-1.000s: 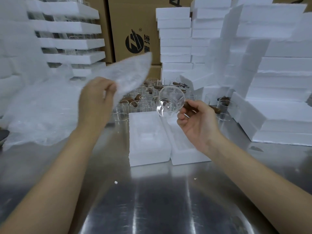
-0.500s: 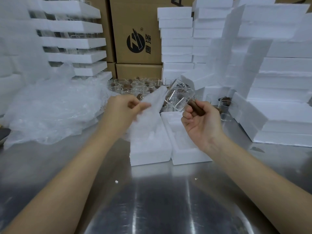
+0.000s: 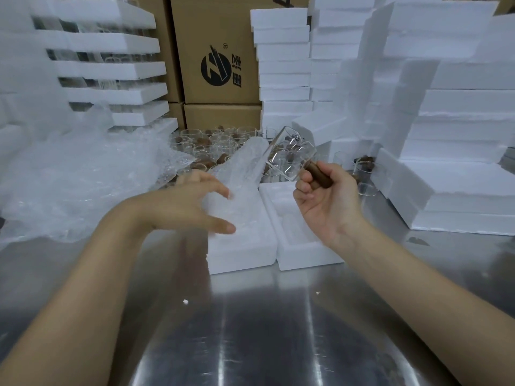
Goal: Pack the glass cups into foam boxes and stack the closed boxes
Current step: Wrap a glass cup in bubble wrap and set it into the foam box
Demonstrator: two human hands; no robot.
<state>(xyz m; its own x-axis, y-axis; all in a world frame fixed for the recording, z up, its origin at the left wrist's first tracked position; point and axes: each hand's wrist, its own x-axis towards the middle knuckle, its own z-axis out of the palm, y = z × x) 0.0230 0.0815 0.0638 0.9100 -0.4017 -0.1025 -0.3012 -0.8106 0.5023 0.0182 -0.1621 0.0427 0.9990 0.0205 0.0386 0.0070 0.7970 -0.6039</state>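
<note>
Two open foam box halves lie side by side on the steel table, the left one [image 3: 242, 254] and the right one [image 3: 303, 252]. A bubble wrap sheet [image 3: 242, 165] drapes over the left half and rises toward the cup. My left hand [image 3: 192, 204] hovers at that sheet with fingers and thumb spread, touching it. My right hand [image 3: 326, 207] grips the brown wooden handle [image 3: 317, 176] of a clear glass cup [image 3: 292, 157], held tilted above the far end of the right half.
Several more glass cups [image 3: 217, 143] stand behind the foam halves, with others [image 3: 365, 174] at the right. A bubble wrap pile [image 3: 69, 176] fills the left. Foam stacks rise at the right [image 3: 459, 162], back [image 3: 284, 65] and left [image 3: 111, 68]. Cardboard boxes [image 3: 220, 51] stand behind.
My left hand swung the bubble wrap sheet down from up high on the left onto the left foam half and spread its fingers. The cup in my right hand tilted over.
</note>
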